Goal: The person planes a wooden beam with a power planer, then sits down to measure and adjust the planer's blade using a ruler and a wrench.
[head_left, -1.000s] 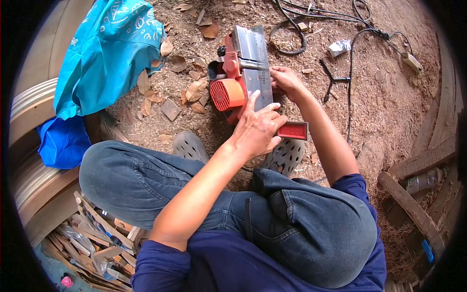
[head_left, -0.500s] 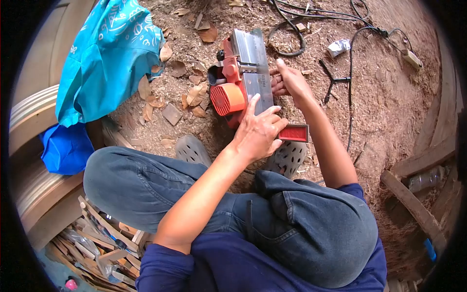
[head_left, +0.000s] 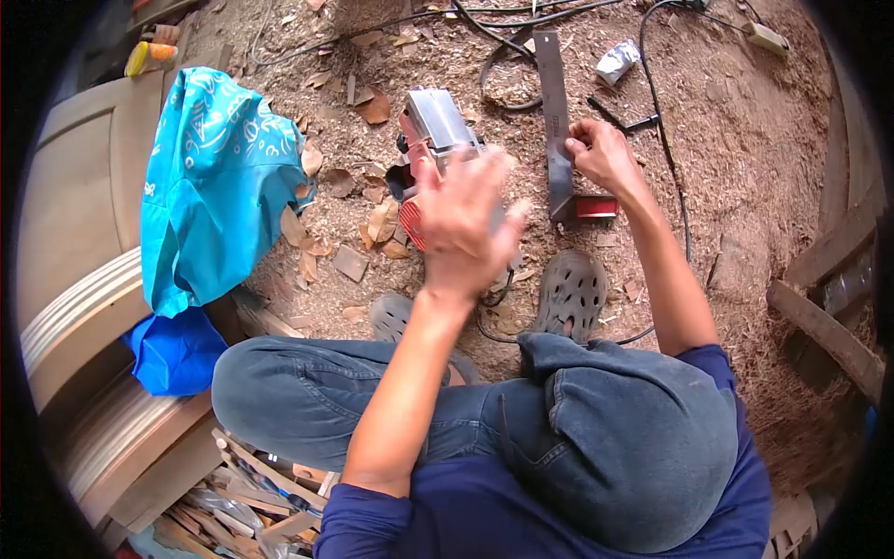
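A red electric planer [head_left: 438,116] lies upside down on the shavings-covered ground, its metal sole facing up. Over its near end is my left hand [head_left: 470,214], blurred by motion, fingers stretched out and thumb apart, hiding much of the planer. To the right, my right hand [head_left: 603,156] pinches the edge of a try square [head_left: 554,116] between thumb and fingers. The square's long steel blade points away from me, clear of the planer, and its red-sided stock [head_left: 594,207] is at the near end, pointing right.
Black cables [head_left: 663,140] run along the ground to a power socket [head_left: 767,38]. A black T-shaped tool [head_left: 624,116] and a crumpled silvery packet [head_left: 617,61] lie beyond my right hand. Turquoise cloth [head_left: 219,186] drapes at left over wooden panels [head_left: 74,168]. Dry leaves [head_left: 382,220] are scattered about.
The try square has come off the planer's sole and moved right, held in my right hand. My left hand has let go of the square and now spreads above the planer. The view has shifted.
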`<control>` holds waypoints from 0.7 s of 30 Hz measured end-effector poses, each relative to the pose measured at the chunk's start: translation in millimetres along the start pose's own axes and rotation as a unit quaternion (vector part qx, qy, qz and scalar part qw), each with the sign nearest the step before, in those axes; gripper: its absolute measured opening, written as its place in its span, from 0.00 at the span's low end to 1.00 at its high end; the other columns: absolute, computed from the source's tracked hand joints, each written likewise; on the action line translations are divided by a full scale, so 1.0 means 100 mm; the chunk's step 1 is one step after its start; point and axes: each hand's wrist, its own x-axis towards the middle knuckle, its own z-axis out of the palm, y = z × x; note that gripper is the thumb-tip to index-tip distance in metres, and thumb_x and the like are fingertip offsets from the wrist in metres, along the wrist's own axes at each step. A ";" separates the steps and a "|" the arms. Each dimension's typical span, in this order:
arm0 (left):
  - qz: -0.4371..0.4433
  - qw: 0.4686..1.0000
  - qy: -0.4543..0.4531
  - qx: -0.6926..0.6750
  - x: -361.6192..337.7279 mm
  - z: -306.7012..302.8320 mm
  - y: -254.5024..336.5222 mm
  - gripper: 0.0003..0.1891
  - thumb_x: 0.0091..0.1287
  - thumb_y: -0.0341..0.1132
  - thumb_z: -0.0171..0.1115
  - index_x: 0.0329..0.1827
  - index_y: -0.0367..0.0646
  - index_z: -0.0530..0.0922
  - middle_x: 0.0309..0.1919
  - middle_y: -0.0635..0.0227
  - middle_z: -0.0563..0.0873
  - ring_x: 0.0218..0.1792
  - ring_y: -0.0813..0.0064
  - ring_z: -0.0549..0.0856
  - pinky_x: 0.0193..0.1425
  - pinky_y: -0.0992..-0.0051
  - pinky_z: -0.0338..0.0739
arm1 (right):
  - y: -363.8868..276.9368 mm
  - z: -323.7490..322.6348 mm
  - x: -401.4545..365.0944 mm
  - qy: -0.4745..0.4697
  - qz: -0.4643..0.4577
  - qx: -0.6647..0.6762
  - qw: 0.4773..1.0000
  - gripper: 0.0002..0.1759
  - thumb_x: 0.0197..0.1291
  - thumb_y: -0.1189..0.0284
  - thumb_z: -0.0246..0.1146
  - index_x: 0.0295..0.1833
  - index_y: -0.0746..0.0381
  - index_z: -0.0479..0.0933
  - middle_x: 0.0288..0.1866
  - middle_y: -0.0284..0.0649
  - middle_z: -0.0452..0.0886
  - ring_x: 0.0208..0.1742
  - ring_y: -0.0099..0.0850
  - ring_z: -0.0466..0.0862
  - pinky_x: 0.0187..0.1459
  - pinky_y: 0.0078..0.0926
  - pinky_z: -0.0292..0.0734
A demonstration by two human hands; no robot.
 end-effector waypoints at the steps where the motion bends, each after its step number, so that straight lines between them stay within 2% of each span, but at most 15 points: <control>1: -0.058 0.995 0.064 0.041 0.04 -0.01 -0.12 0.31 0.62 0.46 0.74 0.68 0.48 0.77 0.67 0.61 0.81 0.72 0.54 0.74 0.78 0.44 0.59 | 0.02 0.03 0.04 0.020 -0.013 -0.024 0.999 0.11 0.65 0.70 0.67 0.48 0.66 0.85 0.38 0.53 0.88 0.44 0.45 0.89 0.52 0.42 0.82; 2: -0.115 0.982 0.127 0.081 0.06 -0.02 -0.23 0.30 0.62 0.44 0.74 0.67 0.47 0.78 0.67 0.60 0.81 0.72 0.54 0.75 0.78 0.45 0.60 | 0.04 0.07 0.05 0.040 -0.025 -0.049 0.998 0.12 0.65 0.70 0.67 0.48 0.66 0.85 0.39 0.54 0.88 0.43 0.46 0.89 0.52 0.42 0.82; 3: -0.143 0.976 0.148 0.073 0.09 -0.04 -0.32 0.29 0.63 0.43 0.74 0.67 0.45 0.78 0.66 0.58 0.81 0.71 0.53 0.75 0.77 0.49 0.62 | -0.01 0.09 0.01 0.102 -0.081 -0.106 0.986 0.11 0.66 0.72 0.65 0.49 0.68 0.85 0.40 0.57 0.88 0.42 0.45 0.90 0.49 0.44 0.84; 4: -0.171 0.969 0.168 0.063 0.10 -0.05 -0.42 0.28 0.63 0.41 0.74 0.66 0.43 0.78 0.66 0.56 0.81 0.71 0.52 0.76 0.77 0.52 0.64 | -0.07 0.12 -0.02 0.104 -0.080 -0.103 0.986 0.11 0.66 0.72 0.65 0.49 0.68 0.85 0.40 0.57 0.88 0.42 0.45 0.90 0.49 0.44 0.84; 5: -0.204 0.964 0.168 -0.022 0.08 -0.02 -0.54 0.28 0.65 0.42 0.71 0.66 0.40 0.77 0.68 0.56 0.79 0.74 0.51 0.72 0.79 0.48 0.59 | -0.25 0.13 -0.08 0.101 -0.069 -0.050 0.991 0.12 0.66 0.74 0.64 0.52 0.68 0.84 0.40 0.57 0.88 0.41 0.44 0.90 0.47 0.43 0.85; 6: -0.201 0.963 0.168 -0.064 0.07 0.01 -0.61 0.26 0.68 0.39 0.68 0.67 0.38 0.76 0.65 0.53 0.80 0.69 0.53 0.77 0.76 0.56 0.67 | -0.40 0.16 -0.15 0.100 -0.057 0.003 0.993 0.13 0.66 0.76 0.63 0.54 0.68 0.83 0.41 0.58 0.88 0.40 0.43 0.90 0.45 0.42 0.86; 8: -0.262 0.942 0.148 -0.152 0.04 0.11 -0.67 0.24 0.71 0.35 0.64 0.67 0.35 0.75 0.62 0.52 0.82 0.62 0.56 0.82 0.69 0.62 0.74 | -0.53 0.40 -0.24 0.091 -0.167 0.062 0.980 0.16 0.69 0.77 0.63 0.61 0.62 0.82 0.44 0.50 0.90 0.36 0.36 0.90 0.42 0.36 0.87; 9: -0.260 0.943 0.145 -0.151 0.05 0.12 -0.65 0.24 0.71 0.35 0.64 0.67 0.35 0.75 0.62 0.52 0.82 0.62 0.56 0.82 0.69 0.62 0.74 | -0.55 0.54 -0.23 0.039 -0.139 0.042 0.989 0.19 0.68 0.78 0.61 0.63 0.60 0.82 0.47 0.51 0.89 0.40 0.38 0.89 0.46 0.38 0.86; 10: -0.274 0.936 0.144 -0.166 0.05 0.14 -0.63 0.22 0.72 0.36 0.64 0.67 0.36 0.77 0.60 0.54 0.83 0.60 0.60 0.83 0.68 0.65 0.75 | -0.52 0.72 -0.24 0.054 -0.168 0.063 0.982 0.22 0.63 0.80 0.56 0.62 0.62 0.82 0.46 0.57 0.86 0.44 0.45 0.88 0.50 0.46 0.84; 13: -0.275 0.934 0.154 -0.166 0.06 0.16 -0.66 0.20 0.75 0.36 0.62 0.66 0.37 0.79 0.57 0.57 0.85 0.58 0.65 0.85 0.66 0.67 0.76 | -0.50 0.97 -0.27 0.036 -0.168 0.073 0.982 0.21 0.64 0.79 0.56 0.62 0.62 0.82 0.46 0.56 0.84 0.47 0.51 0.86 0.50 0.47 0.82; 15: -0.263 0.938 0.165 -0.154 0.04 0.18 -0.70 0.18 0.76 0.36 0.60 0.65 0.37 0.80 0.56 0.58 0.85 0.57 0.66 0.84 0.65 0.67 0.77 | -0.47 1.09 -0.29 0.092 -0.189 0.131 0.969 0.20 0.64 0.78 0.56 0.60 0.63 0.82 0.41 0.54 0.82 0.46 0.55 0.85 0.48 0.48 0.81; 17: -0.243 0.946 0.183 -0.112 0.04 0.19 -0.71 0.16 0.76 0.34 0.60 0.61 0.36 0.82 0.53 0.61 0.86 0.48 0.71 0.86 0.55 0.71 0.81 | -0.43 1.10 -0.29 0.092 -0.195 0.136 0.967 0.20 0.64 0.78 0.57 0.60 0.63 0.82 0.41 0.54 0.83 0.46 0.54 0.85 0.48 0.48 0.81; 18: -0.243 0.946 0.184 -0.113 0.06 0.19 -0.71 0.16 0.76 0.34 0.60 0.61 0.36 0.82 0.53 0.61 0.86 0.48 0.71 0.86 0.55 0.71 0.81 | -0.43 1.09 -0.30 0.093 -0.203 0.142 0.964 0.20 0.64 0.78 0.57 0.60 0.63 0.82 0.41 0.54 0.83 0.46 0.54 0.85 0.49 0.48 0.81; 20: -0.330 0.906 0.167 -0.209 0.07 0.20 -0.73 0.14 0.76 0.33 0.61 0.58 0.34 0.83 0.45 0.63 0.87 0.36 0.78 0.86 0.43 0.76 0.82 | -0.47 1.04 -0.25 0.093 -0.200 0.149 0.964 0.18 0.65 0.75 0.59 0.59 0.64 0.82 0.41 0.53 0.85 0.46 0.52 0.86 0.49 0.46 0.81; 21: -0.330 0.893 0.184 -0.243 0.08 0.23 -0.78 0.11 0.74 0.31 0.65 0.53 0.33 0.84 0.37 0.66 0.88 0.28 0.83 0.84 0.35 0.80 0.80 | -0.50 1.02 -0.24 0.092 -0.196 0.157 0.963 0.17 0.66 0.72 0.60 0.58 0.64 0.82 0.42 0.53 0.86 0.46 0.51 0.87 0.50 0.44 0.82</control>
